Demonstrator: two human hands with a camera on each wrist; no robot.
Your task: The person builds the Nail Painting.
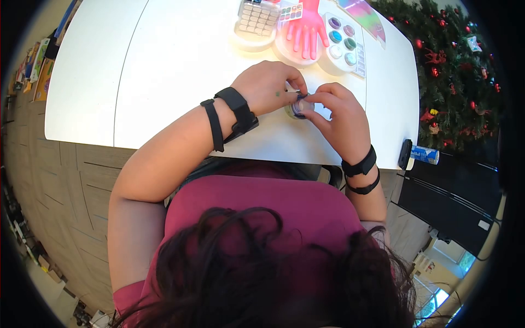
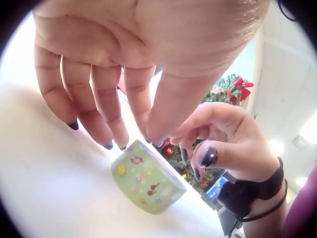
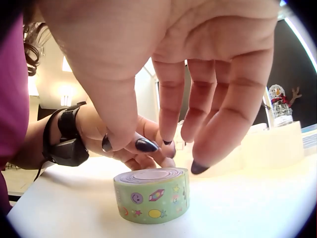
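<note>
A roll of light-green sticker tape (image 2: 148, 178) with small coloured pictures lies flat on the white table; its wound top shows in the right wrist view (image 3: 151, 201). My left hand (image 1: 268, 87) is over its left and far side, thumb and fingers extended down, their tips close to the top edge. My right hand (image 1: 345, 120) is at its right, thumb and forefinger spread around the near top edge. Dark-nailed fingertips of both hands nearly meet above the roll. Whether any tip pinches the tape, I cannot tell.
Along the table's (image 1: 169, 71) far side stand a tray of pale pieces (image 1: 257, 21), a pink hand model (image 1: 306, 30) and a round stand with small coloured jars (image 1: 342, 44). A decorated tree (image 1: 454, 71) is at the right, a blue can (image 1: 425, 154) by the right edge.
</note>
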